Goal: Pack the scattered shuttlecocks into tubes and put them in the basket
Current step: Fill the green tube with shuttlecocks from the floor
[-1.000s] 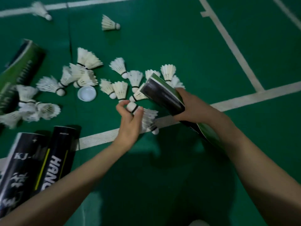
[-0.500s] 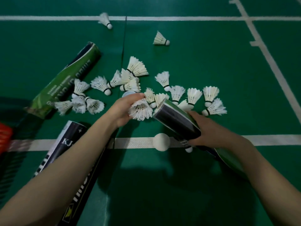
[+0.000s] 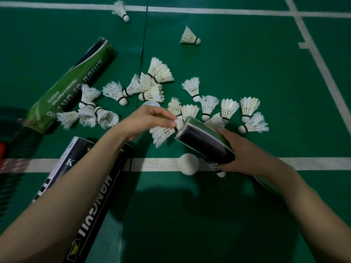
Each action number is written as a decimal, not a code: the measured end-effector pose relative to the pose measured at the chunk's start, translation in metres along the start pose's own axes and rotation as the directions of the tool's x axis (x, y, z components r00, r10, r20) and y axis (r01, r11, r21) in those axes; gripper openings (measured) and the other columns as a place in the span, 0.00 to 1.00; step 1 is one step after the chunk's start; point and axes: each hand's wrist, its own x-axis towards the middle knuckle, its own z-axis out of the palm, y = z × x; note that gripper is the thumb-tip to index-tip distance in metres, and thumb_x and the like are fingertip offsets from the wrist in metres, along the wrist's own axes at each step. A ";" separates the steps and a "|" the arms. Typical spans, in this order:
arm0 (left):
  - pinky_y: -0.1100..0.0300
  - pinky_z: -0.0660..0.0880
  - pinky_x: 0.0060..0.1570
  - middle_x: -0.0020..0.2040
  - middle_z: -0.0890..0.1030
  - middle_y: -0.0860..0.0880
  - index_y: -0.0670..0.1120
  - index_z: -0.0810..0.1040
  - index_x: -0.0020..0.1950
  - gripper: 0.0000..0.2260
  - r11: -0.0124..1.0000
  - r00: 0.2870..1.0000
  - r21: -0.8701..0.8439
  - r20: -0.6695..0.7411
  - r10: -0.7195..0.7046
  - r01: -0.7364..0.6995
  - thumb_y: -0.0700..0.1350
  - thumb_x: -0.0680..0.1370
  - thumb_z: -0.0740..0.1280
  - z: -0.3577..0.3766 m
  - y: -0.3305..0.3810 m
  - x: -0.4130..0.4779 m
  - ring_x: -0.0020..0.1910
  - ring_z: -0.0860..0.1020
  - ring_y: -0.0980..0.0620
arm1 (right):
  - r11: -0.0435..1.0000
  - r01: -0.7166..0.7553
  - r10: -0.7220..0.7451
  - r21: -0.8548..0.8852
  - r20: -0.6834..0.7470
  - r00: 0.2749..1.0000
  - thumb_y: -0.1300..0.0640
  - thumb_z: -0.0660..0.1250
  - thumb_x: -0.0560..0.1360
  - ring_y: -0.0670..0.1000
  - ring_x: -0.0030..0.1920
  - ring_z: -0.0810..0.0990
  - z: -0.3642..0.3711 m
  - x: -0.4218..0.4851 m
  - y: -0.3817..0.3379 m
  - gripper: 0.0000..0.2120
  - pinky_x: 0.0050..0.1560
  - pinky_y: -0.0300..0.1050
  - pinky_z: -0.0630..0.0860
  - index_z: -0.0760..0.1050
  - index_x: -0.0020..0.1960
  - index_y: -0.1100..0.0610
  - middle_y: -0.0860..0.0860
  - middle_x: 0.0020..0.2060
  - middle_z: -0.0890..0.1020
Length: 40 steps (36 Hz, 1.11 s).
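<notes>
Now left grip (image 3: pixel 144 120) pinches shuttlecock (image 3: pixel 163 134), cork at mouth of tube (image 3: pixel 203 142); right grip (image 3: pixel 245 152) clasps it.

Dim light falls from above. The green floor (image 3: pixel 247 76) darkens toward the bottom, where a broad soft shadow spreads across the lower middle. The white shuttlecocks (image 3: pixel 229 109) glow slightly (fine feather detail smears). The court lines (image 3: pixel 237 11) bow near the edges, and the left margin is murky and blurred.
</notes>
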 end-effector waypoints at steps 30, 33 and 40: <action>0.56 0.70 0.55 0.55 0.79 0.47 0.47 0.75 0.54 0.11 0.999 0.926 0.021 -0.375 -0.034 0.045 0.51 0.81 0.58 0.083 -0.030 0.036 0.53 0.76 0.50 | 0.994 -0.108 0.109 0.016 -0.095 0.989 0.53 0.77 0.63 0.49 0.50 0.75 -0.022 -0.016 0.032 0.45 0.48 0.44 0.76 0.56 0.72 0.47 0.50 0.56 0.73; 0.58 0.71 0.48 0.50 0.79 0.44 0.44 0.77 0.51 0.05 0.920 0.948 0.387 -0.267 0.171 -0.057 0.42 0.77 0.66 0.104 -0.057 0.028 0.49 0.77 0.47 | 0.984 -0.180 0.181 0.012 -0.109 0.977 0.52 0.77 0.63 0.53 0.56 0.75 -0.016 -0.019 0.042 0.48 0.55 0.51 0.76 0.53 0.75 0.51 0.54 0.63 0.71; 0.47 0.76 0.49 0.54 0.76 0.42 0.41 0.73 0.62 0.30 0.600 0.913 0.744 0.031 0.408 -0.293 0.57 0.67 0.72 0.153 -0.085 0.015 0.50 0.76 0.40 | 0.960 -0.267 0.277 0.087 -0.133 0.951 0.53 0.76 0.63 0.56 0.56 0.75 -0.007 -0.019 0.046 0.50 0.54 0.56 0.78 0.50 0.76 0.51 0.55 0.64 0.70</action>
